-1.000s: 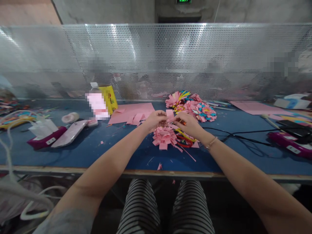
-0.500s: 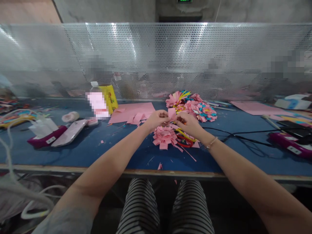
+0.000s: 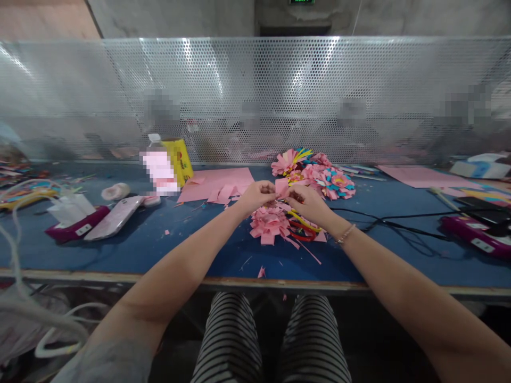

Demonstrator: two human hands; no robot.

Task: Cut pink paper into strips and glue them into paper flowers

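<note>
Over the middle of the blue table, my left hand (image 3: pixel 259 194) and my right hand (image 3: pixel 306 202) meet around a strip of pink paper (image 3: pixel 281 187). Both hands are closed, pinching it from either side between fingertips and thumbs. Just below them lies a fringed pink paper flower (image 3: pixel 270 224). Beside that flower, under my right hand, are yellow and red scissor-like handles (image 3: pixel 305 230), partly covered by paper bits. Finished-looking paper flowers in pink, blue and yellow (image 3: pixel 337 182) are heaped behind my right hand.
Pink sheets and cut pieces (image 3: pixel 217 183) lie left of my hands. Farther left are a bottle (image 3: pixel 155 159), a yellow packet (image 3: pixel 181 159), a phone (image 3: pixel 115 218) and a purple power strip (image 3: pixel 80 226). Black cables (image 3: pixel 383 219) run right to another strip (image 3: pixel 475 236). A perforated metal screen (image 3: pixel 279 96) stands behind.
My hands stay almost in the same place, still pinching the pink paper strip. The things on the table have not visibly moved.
</note>
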